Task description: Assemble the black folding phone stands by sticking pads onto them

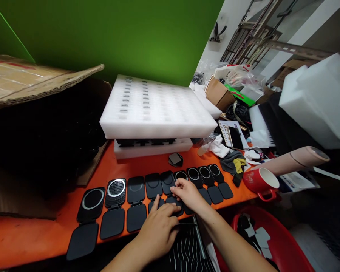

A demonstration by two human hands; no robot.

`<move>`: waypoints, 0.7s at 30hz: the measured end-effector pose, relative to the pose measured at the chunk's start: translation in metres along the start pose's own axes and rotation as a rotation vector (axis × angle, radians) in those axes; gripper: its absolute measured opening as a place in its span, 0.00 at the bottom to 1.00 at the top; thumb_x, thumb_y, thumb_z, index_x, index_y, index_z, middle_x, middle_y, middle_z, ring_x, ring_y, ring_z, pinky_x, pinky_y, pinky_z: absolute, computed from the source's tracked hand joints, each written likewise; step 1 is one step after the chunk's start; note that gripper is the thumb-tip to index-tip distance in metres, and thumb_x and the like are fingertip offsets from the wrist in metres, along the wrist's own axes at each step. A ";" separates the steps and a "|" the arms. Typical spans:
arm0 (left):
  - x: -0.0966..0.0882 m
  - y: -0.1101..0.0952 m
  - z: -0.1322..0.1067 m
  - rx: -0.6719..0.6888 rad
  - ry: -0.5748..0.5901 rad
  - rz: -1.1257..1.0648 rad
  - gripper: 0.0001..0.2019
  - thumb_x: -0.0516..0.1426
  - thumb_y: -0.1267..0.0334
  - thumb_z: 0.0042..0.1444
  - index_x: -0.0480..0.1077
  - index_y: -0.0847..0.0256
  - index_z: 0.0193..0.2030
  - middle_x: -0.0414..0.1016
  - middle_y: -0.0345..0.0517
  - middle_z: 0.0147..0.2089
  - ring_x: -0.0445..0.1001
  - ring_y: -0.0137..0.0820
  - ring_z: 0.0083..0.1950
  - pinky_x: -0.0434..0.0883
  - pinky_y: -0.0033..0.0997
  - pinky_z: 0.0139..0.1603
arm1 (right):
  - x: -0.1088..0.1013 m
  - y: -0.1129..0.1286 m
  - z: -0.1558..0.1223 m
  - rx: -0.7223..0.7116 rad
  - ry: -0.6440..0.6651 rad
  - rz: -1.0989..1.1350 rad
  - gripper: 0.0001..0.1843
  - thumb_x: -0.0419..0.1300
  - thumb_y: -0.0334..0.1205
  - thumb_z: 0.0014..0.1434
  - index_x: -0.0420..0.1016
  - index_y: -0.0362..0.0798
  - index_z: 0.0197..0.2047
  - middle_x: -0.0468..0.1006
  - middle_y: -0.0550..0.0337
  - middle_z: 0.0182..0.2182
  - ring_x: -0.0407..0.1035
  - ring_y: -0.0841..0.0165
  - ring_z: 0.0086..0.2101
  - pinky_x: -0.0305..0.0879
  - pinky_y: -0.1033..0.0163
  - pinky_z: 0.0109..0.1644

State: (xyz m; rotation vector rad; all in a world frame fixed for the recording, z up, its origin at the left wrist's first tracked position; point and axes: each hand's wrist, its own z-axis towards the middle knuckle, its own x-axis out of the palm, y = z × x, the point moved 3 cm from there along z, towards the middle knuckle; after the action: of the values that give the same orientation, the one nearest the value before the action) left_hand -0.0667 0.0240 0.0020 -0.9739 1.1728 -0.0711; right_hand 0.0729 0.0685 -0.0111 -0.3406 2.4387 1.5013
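Note:
A row of black folding pads (137, 217) lies opened out along the table's near edge. Several upper halves carry a pale ring, such as the textured pad (116, 192); others are plain black. My left hand (158, 228) rests over the lower halves near the middle, its fingers stretched out and index finger pointing to a hinge. A thin dark strip shows by its thumb; I cannot tell what it is. Thumb and fingers of my right hand (188, 194) are pinched at the right edge of a plain upper half (167, 181). Whatever they grip is hidden.
Behind the row, a white foam block (161, 126) sits stacked on another, with small dark plates (175, 159) in front. A cardboard box (39, 81) stands left. To the right are a red mug (256, 179), a pink bottle (297, 160) and a red basin (277, 234) below.

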 end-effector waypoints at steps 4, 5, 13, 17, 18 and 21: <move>-0.001 0.000 0.001 -0.004 0.002 -0.015 0.08 0.54 0.64 0.57 0.74 0.54 0.39 0.72 0.42 0.54 0.68 0.36 0.56 0.40 0.63 0.66 | -0.001 0.006 0.000 -0.054 -0.019 -0.227 0.09 0.56 0.36 0.51 0.58 0.49 0.23 0.68 0.67 0.17 0.63 0.73 0.20 0.57 0.69 0.25; 0.000 0.001 0.001 -0.008 0.006 -0.022 0.08 0.54 0.64 0.57 0.74 0.54 0.39 0.72 0.42 0.54 0.67 0.37 0.56 0.41 0.63 0.66 | -0.002 0.009 -0.001 -0.092 -0.043 -0.343 0.09 0.56 0.37 0.51 0.60 0.48 0.23 0.69 0.66 0.18 0.64 0.72 0.21 0.57 0.69 0.26; 0.003 0.002 0.001 -0.061 0.021 -0.079 0.07 0.55 0.66 0.56 0.74 0.54 0.38 0.73 0.42 0.54 0.66 0.39 0.57 0.38 0.66 0.65 | -0.012 0.039 0.016 -0.131 -0.117 -1.139 0.22 0.51 0.55 0.58 0.77 0.48 0.29 0.80 0.49 0.31 0.73 0.61 0.34 0.58 0.63 0.34; 0.002 0.003 0.001 -0.073 0.012 -0.123 0.07 0.56 0.66 0.54 0.74 0.54 0.37 0.73 0.41 0.54 0.66 0.40 0.58 0.37 0.65 0.65 | -0.035 0.049 0.026 -0.080 -0.227 -1.169 0.20 0.53 0.51 0.59 0.78 0.46 0.29 0.80 0.46 0.31 0.73 0.60 0.34 0.59 0.62 0.34; 0.001 0.003 0.001 -0.076 0.005 -0.148 0.07 0.56 0.66 0.53 0.75 0.54 0.37 0.73 0.41 0.53 0.66 0.40 0.58 0.37 0.65 0.65 | -0.041 0.053 0.021 -0.112 -0.255 -1.114 0.19 0.52 0.49 0.60 0.77 0.46 0.28 0.79 0.49 0.29 0.73 0.62 0.33 0.59 0.63 0.33; -0.005 0.005 0.003 -0.159 -0.076 -0.268 0.07 0.55 0.65 0.53 0.75 0.55 0.37 0.76 0.44 0.47 0.71 0.39 0.51 0.42 0.61 0.65 | -0.051 0.063 -0.017 -0.357 -0.297 -0.793 0.21 0.49 0.50 0.62 0.74 0.48 0.26 0.76 0.58 0.22 0.69 0.68 0.25 0.59 0.66 0.29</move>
State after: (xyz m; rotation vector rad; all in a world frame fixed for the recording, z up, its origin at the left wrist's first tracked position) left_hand -0.0690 0.0312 0.0023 -1.2612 0.9836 -0.1551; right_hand 0.0988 0.0845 0.0664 -0.9411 1.5075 1.4456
